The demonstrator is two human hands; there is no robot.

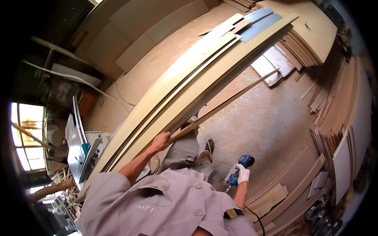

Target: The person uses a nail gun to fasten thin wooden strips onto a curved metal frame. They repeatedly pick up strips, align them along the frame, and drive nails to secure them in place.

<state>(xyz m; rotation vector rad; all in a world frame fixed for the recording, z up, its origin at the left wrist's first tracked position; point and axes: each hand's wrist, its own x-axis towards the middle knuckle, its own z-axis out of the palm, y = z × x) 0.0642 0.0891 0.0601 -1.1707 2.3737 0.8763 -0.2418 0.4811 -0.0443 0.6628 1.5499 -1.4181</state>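
Observation:
My bare left hand (160, 141) is closed at the near end of a long narrow wooden strip (236, 95), right beside the edge of the stacked boards. The strip slants away from it to the far right. Several long pale boards (173, 88) lie side by side on a raised support, with grey-blue pieces (262, 24) at their far end. In its white glove, my right hand (243, 174) grips a blue and silver handheld power tool (246, 160), low over the floor at my right. Its exact kind is not clear, and the glove covers its handle.
A machine with a pale table (75, 155) stands at the left by a window. Stacks of wooden strips (334, 98) and panels fill the right side. Loose boards (291, 204) lie on the floor at lower right. A dark cord or hose (258, 218) runs beside my right arm.

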